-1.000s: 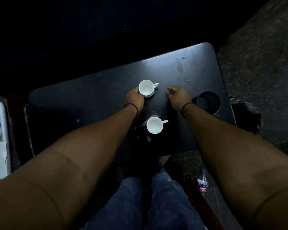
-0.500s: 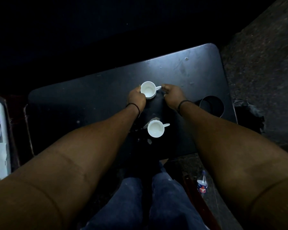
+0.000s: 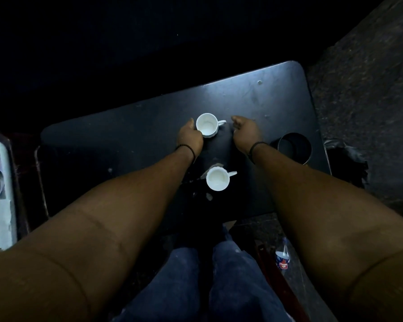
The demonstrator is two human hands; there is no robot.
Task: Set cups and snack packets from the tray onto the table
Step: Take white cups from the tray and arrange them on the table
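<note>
While left hand (image 3: pixel 190 138) grips far cup (image 3: pixel 206 125), right hand (image 3: pixel 246 132) beside handle.

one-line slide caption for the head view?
Left hand holds the far cup on the dark table; right hand beside its handle, near cup untouched.

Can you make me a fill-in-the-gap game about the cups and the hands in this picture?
1. The number of white cups on the black table is ____.
2. The far cup is touched by the ____ hand.
3. Both cup handles point toward the person's ____ side.
4. The near cup has ____ inside it.

Missing words: two; left; right; nothing
</note>
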